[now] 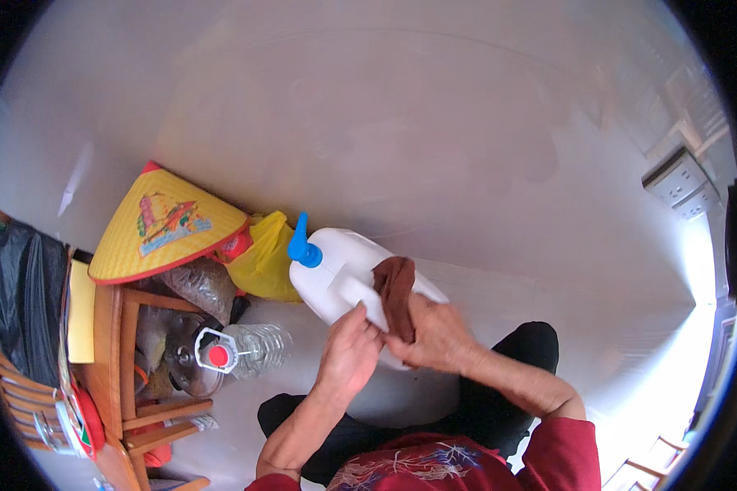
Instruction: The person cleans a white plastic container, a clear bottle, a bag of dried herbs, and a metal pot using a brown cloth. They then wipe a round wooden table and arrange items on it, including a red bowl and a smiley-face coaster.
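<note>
A large white plastic jug (353, 249) with a blue pump top (304, 244) is in front of me, tilted with the pump toward the far left. My left hand (352, 348) is at its near side, fingers closed against the edge; part of that grip is hidden. In my right hand (436, 334) a brown cloth (395, 288) is bunched up and pressed on the jug's side. The cloth covers part of the jug's surface.
To the left a clear bottle (262, 348) with a red cap lies near a wooden chair (109, 352). A yellow conical hat (168, 225) and a yellow plastic bag (269, 260) stand by the wall. A power socket (681, 182) is at the right.
</note>
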The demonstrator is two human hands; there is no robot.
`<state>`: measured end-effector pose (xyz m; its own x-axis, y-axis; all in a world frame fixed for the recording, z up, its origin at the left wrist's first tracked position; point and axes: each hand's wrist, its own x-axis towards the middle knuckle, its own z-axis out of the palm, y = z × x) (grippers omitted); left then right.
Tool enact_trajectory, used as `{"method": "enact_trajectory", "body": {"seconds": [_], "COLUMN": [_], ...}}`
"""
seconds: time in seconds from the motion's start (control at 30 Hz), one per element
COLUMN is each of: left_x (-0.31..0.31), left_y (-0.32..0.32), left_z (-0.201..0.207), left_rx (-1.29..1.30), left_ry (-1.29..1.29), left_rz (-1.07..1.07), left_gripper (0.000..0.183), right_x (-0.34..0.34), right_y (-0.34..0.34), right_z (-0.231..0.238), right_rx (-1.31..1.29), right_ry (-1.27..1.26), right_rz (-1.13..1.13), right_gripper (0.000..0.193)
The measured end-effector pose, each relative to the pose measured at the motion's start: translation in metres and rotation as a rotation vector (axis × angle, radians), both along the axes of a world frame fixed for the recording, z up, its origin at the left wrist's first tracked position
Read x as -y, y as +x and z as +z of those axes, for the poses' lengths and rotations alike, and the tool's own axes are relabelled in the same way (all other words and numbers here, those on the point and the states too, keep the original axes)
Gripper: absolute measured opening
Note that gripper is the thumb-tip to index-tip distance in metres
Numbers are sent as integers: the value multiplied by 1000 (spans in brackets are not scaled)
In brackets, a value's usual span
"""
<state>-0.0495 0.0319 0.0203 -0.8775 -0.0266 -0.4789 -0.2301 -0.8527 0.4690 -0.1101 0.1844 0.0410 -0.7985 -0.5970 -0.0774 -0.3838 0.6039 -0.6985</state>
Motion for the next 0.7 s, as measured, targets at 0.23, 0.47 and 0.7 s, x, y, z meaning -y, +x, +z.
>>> {"method": "enact_trajectory", "body": {"seconds": [0.23,0.47,0.7], "left_x": [3,-16,-39], "left_y": [25,30,28], "left_z": [14,8,4], "left_rx": [68,95,101], "left_ry": [-175,-599,-874], "left_rz": [-35,-56,-12], "left_gripper": [44,31,33], "right_x": [-15,35,48], "right_y": [27,-8,-77], "right_z": [-2,-52,-157], "right_rx": [-391,-338,382], "right_ry": [-303,-306,-641], "right_rz": [-46,-216,-425], "right_gripper": [42,43,42]}}
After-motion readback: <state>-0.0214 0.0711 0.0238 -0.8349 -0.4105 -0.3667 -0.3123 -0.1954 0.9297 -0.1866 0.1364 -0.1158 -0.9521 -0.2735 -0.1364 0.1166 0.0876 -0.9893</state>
